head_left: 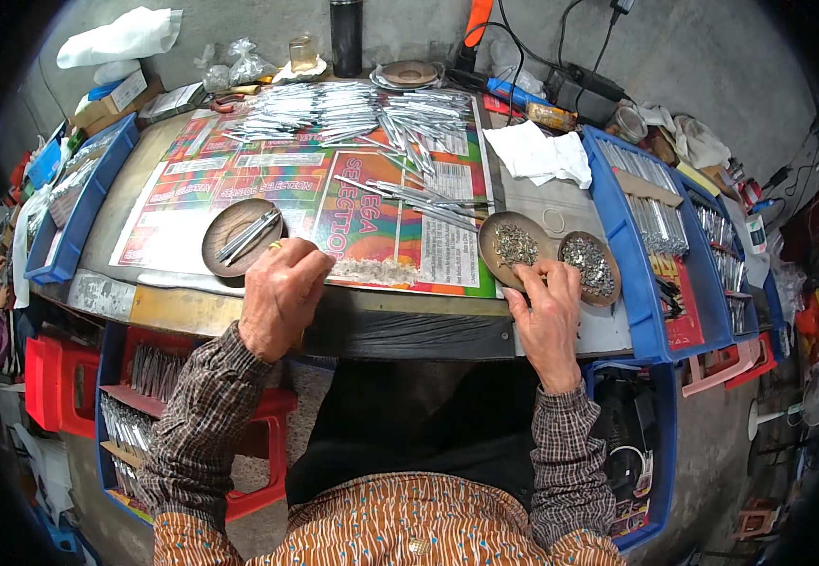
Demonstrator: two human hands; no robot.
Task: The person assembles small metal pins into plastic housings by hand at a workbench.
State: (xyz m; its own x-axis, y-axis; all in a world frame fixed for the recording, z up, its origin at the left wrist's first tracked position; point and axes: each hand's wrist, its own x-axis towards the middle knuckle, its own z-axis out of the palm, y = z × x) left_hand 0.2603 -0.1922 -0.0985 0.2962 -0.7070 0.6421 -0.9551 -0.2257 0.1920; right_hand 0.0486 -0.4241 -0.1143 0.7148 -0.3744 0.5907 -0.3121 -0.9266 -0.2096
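Observation:
My left hand is curled closed at the right edge of a round brown dish. Whatever its fingers hold, if anything, is hidden. Several slim silver metal rods lie in that dish. At the near rim of another brown dish, my right hand has its thumb and fingertips drawn together; anything between them is too small to make out. Small mixed metal pieces fill part of this dish. Just right of it stands a bowl with small grey metal bits.
Silver rods are heaped on colourful printed cardboard toward the back. A white cloth lies to their right. Blue trays with more rods flank the table. A red stool and a blue crate sit below its front edge.

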